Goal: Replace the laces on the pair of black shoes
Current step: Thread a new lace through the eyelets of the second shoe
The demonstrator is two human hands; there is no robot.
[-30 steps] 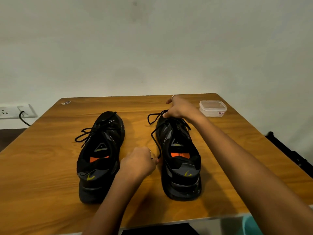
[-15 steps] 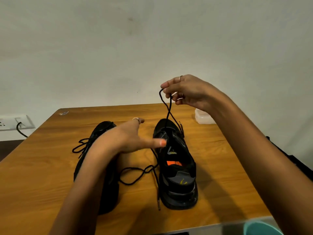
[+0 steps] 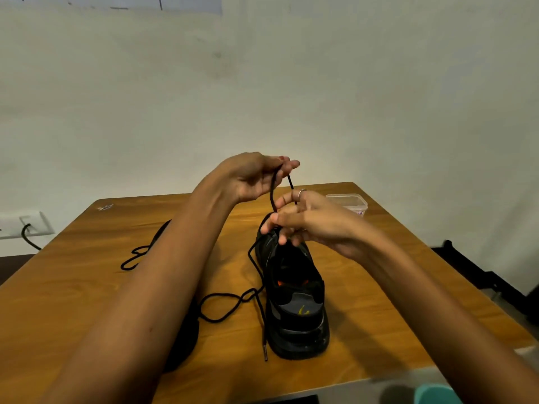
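Note:
Two black shoes stand on the wooden table [image 3: 87, 287], heels toward me. The right shoe [image 3: 294, 301] shows an orange insole and a yellow heel mark. Its black lace [image 3: 230, 304] trails loose on the table to its left, the metal tip near the heel. My left hand [image 3: 250, 177] is raised above the shoe's toe and pinches a loop of that lace. My right hand [image 3: 306, 220] sits just below it, fingers on the same lace at the front eyelets. My left forearm hides most of the left shoe [image 3: 180, 339]; its lace [image 3: 134, 256] lies loose beside it.
A clear plastic box [image 3: 350, 201] sits at the table's far right corner. A wall socket with a black cable [image 3: 27, 228] is at the left. A teal object [image 3: 434, 395] shows at the bottom right, below the table's near edge.
My left hand rose from beside the shoe and took the lace loop held high. My right hand dropped down to the shoe's front eyelets.

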